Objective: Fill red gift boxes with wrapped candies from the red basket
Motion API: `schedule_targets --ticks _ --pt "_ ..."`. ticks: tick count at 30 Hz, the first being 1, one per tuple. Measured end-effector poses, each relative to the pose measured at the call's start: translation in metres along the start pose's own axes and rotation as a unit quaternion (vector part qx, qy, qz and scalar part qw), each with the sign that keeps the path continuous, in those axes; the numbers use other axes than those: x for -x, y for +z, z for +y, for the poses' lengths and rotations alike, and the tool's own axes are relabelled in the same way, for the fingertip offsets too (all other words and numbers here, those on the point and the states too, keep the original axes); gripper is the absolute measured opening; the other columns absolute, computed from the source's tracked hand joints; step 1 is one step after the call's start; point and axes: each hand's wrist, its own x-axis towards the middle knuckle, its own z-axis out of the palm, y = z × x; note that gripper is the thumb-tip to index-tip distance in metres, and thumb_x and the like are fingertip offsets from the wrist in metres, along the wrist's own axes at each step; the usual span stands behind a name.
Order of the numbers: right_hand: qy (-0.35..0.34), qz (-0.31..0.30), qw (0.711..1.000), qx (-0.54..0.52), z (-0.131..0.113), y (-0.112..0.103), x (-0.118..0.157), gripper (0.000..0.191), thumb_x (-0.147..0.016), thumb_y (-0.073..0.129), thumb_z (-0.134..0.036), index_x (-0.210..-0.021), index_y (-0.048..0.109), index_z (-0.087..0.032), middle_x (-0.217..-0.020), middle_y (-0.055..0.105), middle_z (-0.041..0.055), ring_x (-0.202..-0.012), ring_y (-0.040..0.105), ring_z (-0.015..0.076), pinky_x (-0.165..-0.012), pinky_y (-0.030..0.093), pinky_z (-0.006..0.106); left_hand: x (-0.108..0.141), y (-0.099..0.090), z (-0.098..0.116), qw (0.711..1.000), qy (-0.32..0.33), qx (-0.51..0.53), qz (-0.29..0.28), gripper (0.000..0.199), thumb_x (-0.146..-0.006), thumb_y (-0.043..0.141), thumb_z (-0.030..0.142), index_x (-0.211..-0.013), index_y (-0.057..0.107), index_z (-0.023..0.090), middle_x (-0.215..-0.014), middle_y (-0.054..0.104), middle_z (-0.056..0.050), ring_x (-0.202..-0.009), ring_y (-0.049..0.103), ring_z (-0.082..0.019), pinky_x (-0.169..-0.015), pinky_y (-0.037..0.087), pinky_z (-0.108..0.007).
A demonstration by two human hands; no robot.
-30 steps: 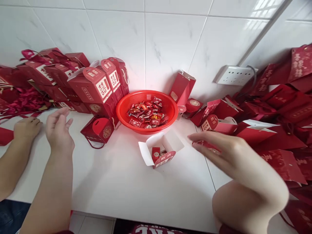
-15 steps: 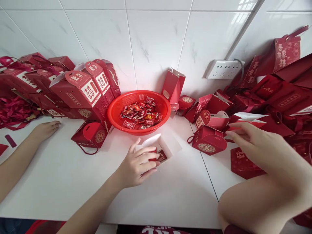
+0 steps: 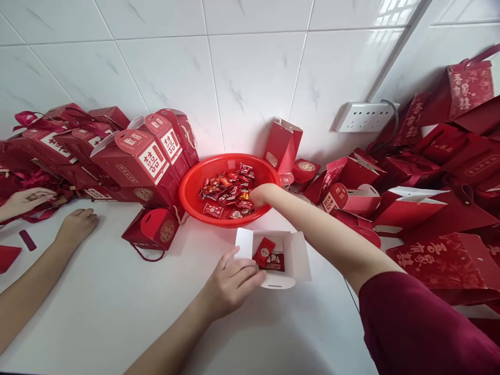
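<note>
Left hand (image 3: 234,284): palm down mid-desk (image 3: 117,291), fingers spread, slightly bent; forearm (image 3: 182,325) angled in from near edge. Right arm (image 3: 332,237) outstretched toward back edge, maroon sleeve (image 3: 422,323); right hand (image 3: 262,195) dipped, fingertips hidden.

You are working in bright, cool, diffuse light; window-like glare is streaking glossy wall tiles (image 3: 351,57) at upper right; soft shadows are spreading over tabletop (image 3: 281,333) below your left hand (image 3: 230,286); pinkish tint is showing on tiles behind red basket (image 3: 190,195); bags (image 3: 472,156) at far right are falling into deeper tone; edge distortion is stretching your right sleeve (image 3: 417,323); fine print on candies (image 3: 214,210) is blurring.
</note>
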Motion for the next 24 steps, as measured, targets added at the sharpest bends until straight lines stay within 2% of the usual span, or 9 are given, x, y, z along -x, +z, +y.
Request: schedule_targets --ticks 3,6,9,12,14,17,20,22,24 --pt "0.015 -0.086 0.996 0.015 -0.001 0.003 -0.025 0.03 -0.095 0.06 -0.037 -0.116 0.063 -0.015 -0.115 0.065 0.0075 -0.099 0.065 0.0209 -0.085 0.055 0.041 0.006 0.004 -0.001 1.0 0.008 -0.004 0.007 0.024 -0.085 0.059 0.003 -0.103 0.068 0.017 -0.084 0.073 0.001 -0.091 0.066 -0.012 -0.119 0.029 -0.044" --pt "0.009 -0.114 0.993 0.002 0.01 0.005 -0.035 0.03 -0.095 0.061 -0.038 -0.111 0.064 -0.013 -0.109 0.066 0.0065 -0.095 0.065 0.0205 -0.084 0.055 0.04 0.01 0.004 -0.004 1.0 0.01 -0.004 0.015 0.022 -0.087 0.059 0.005 -0.102 0.069 0.017 -0.084 0.073 0.001 -0.092 0.067 -0.011 -0.12 0.027 -0.044" --pt "-0.01 -0.09 0.995 -0.036 0.024 0.006 -0.035 0.026 -0.091 0.065 -0.037 -0.099 0.066 -0.012 -0.096 0.067 0.0043 -0.085 0.065 0.0179 -0.079 0.054 0.036 0.01 0.003 -0.005 0.998 0.001 -0.029 0.047 0.023 -0.088 0.058 0.006 -0.104 0.07 0.018 -0.086 0.074 0.001 -0.093 0.067 -0.012 -0.122 0.022 -0.046" --pt "-0.042 -0.017 0.995 -0.092 0.032 0.005 -0.026 0.021 -0.078 0.075 -0.028 -0.086 0.064 -0.012 -0.085 0.066 0.0031 -0.078 0.062 0.0173 -0.072 0.048 0.03 0.008 0.001 -0.004 0.995 -0.015 -0.061 0.08 0.026 -0.087 0.06 0.006 -0.106 0.071 0.019 -0.083 0.075 0.002 -0.09 0.068 -0.012 -0.122 0.021 -0.046" --pt "-0.069 0.025 0.988 -0.137 0.033 0.004 -0.015 0.019 -0.073 0.076 -0.024 -0.079 0.062 -0.013 -0.078 0.065 0.0019 -0.073 0.06 0.0168 -0.068 0.044 0.027 0.006 0.0 -0.005 0.994 -0.019 -0.066 0.08 0.028 -0.086 0.059 0.005 -0.107 0.071 0.02 -0.082 0.075 0.002 -0.088 0.068 -0.012 -0.122 0.019 -0.046" --pt "-0.115 0.071 0.969 -0.206 0.03 0.001 0.01 0.018 -0.074 0.072 -0.027 -0.075 0.059 -0.015 -0.073 0.063 -0.0002 -0.07 0.059 0.0156 -0.065 0.043 0.025 0.003 -0.002 -0.007 0.995 -0.024 -0.066 0.074 0.03 -0.087 0.057 0.003 -0.107 0.071 0.02 -0.081 0.075 0.002 -0.086 0.069 -0.011 -0.123 0.019 -0.046" --pt "-0.163 0.121 0.941 -0.272 0.023 0.005 0.045 0.019 -0.084 0.063 -0.035 -0.087 0.059 -0.017 -0.086 0.066 0.001 -0.08 0.061 0.0154 -0.072 0.046 0.025 0.001 -0.001 -0.008 0.995 -0.03 -0.067 0.074 0.03 -0.088 0.056 0.004 -0.107 0.07 0.021 -0.08 0.075 0.003 -0.084 0.07 -0.011 -0.122 0.021 -0.045" --pt "-0.201 0.147 0.907 -0.34 0.018 0.014 0.072 0.023 -0.091 0.054 -0.04 -0.095 0.058 -0.018 -0.093 0.067 0.0019 -0.085 0.063 0.0149 -0.076 0.05 0.026 0.001 -0.001 -0.007 0.994 -0.029 -0.064 0.078 0.029 -0.087 0.057 0.004 -0.107 0.07 0.022 -0.08 0.075 0.003 -0.083 0.071 -0.01 -0.122 0.021 -0.043" --pt "-0.244 0.177 0.845 -0.442 0.012 0.026 0.101 0.025 -0.09 0.058 -0.043 -0.093 0.059 -0.018 -0.089 0.066 0.0018 -0.083 0.065 0.0159 -0.077 0.052 0.029 0.001 0.0 -0.005 0.993 -0.022 -0.067 0.093 0.028 -0.086 0.061 0.005 -0.107 0.07 0.022 -0.081 0.075 0.004 -0.082 0.071 -0.01 -0.123 0.02 -0.042"
